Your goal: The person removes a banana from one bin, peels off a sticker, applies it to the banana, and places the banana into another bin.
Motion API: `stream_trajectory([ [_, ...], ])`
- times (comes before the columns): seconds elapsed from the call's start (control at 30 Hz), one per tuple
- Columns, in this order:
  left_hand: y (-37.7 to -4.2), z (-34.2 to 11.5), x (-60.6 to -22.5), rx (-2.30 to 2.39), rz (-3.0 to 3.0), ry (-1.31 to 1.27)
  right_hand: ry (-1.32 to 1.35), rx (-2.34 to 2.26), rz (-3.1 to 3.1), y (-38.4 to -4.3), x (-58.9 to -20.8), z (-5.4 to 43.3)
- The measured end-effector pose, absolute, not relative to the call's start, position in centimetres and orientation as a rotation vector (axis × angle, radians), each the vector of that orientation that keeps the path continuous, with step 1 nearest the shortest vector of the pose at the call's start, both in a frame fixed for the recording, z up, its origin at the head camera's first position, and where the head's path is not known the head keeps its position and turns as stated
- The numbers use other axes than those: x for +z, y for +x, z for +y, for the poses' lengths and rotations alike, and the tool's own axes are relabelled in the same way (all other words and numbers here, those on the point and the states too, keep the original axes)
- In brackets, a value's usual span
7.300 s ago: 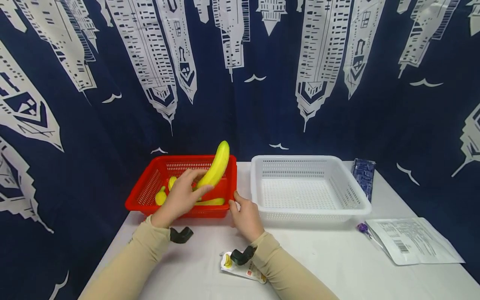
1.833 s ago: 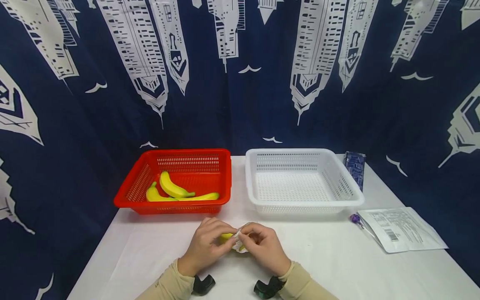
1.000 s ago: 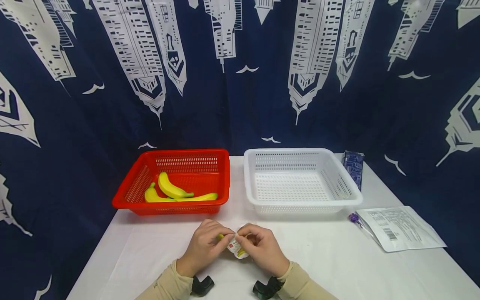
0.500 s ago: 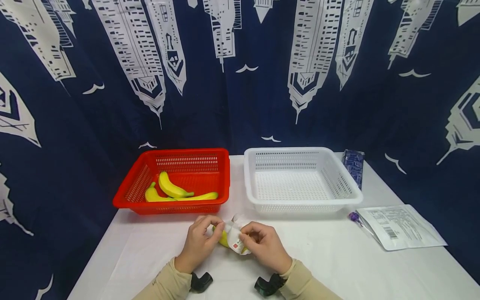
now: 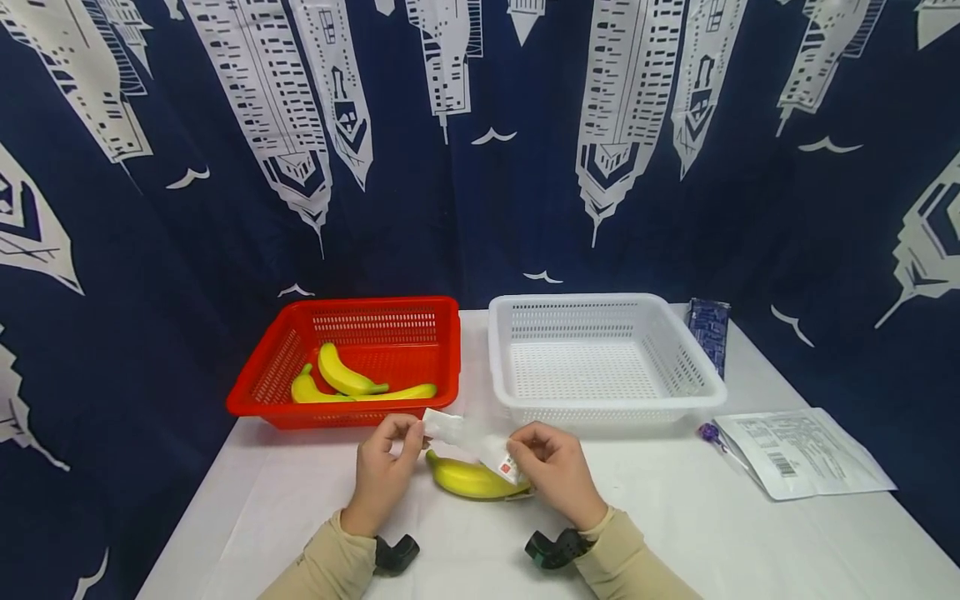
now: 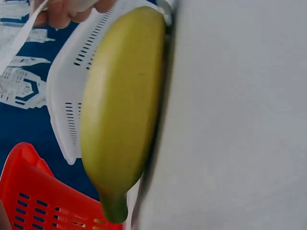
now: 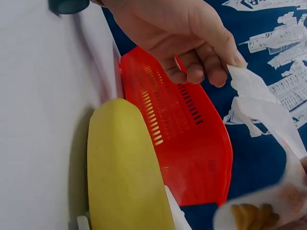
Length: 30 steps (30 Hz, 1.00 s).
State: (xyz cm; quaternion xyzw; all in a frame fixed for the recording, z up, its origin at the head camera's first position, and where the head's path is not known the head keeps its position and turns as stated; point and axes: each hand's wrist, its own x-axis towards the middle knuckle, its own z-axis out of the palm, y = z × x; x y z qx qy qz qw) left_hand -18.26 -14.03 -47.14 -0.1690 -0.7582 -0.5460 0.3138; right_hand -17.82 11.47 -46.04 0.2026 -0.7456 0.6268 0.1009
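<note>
My left hand pinches one end of a white strip of thin wrapper between thumb and forefinger. The other end is in the pinched fingers of my right hand, where a small red mark shows. Yellow banana pictures are printed on the wrapper, seen in the right wrist view. Below the stretched strip, a yellow banana lies on the table, its green tip toward my left hand; neither hand grips it. Its right end is partly hidden by the wrapper and my right hand. A small flat piece shows by that end.
A red basket with several bananas stands at the back left. Right of it is a white basket. Farther right are a dark blue packet, a purple-headed stick and a white printed pouch. A patterned blue cloth hangs behind.
Earlier my left hand lifted a banana from the red basket while the wrapper lay on the table. Since half a second ago, my hands have moved apart, stretching the wrapper and uncovering the banana.
</note>
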Motion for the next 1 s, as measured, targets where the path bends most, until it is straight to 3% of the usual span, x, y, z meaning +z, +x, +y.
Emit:
stream_trajectory([
  [0.53,-18.0,-13.3,-46.8,-1.68,-1.935,-0.319,0.473,1.718,-2.237,-18.0,-45.6,12.0],
  [0.73,-18.4,-14.5,-46.4,-1.752,-1.881,-0.237,0.28,1.655,-2.251,-18.8,-45.4,13.3],
  [1.0,-18.2,-14.1,-47.1,-1.592,-2.014,-0.396,0.255,1.035,-2.517,-19.5,-46.0,13.9],
])
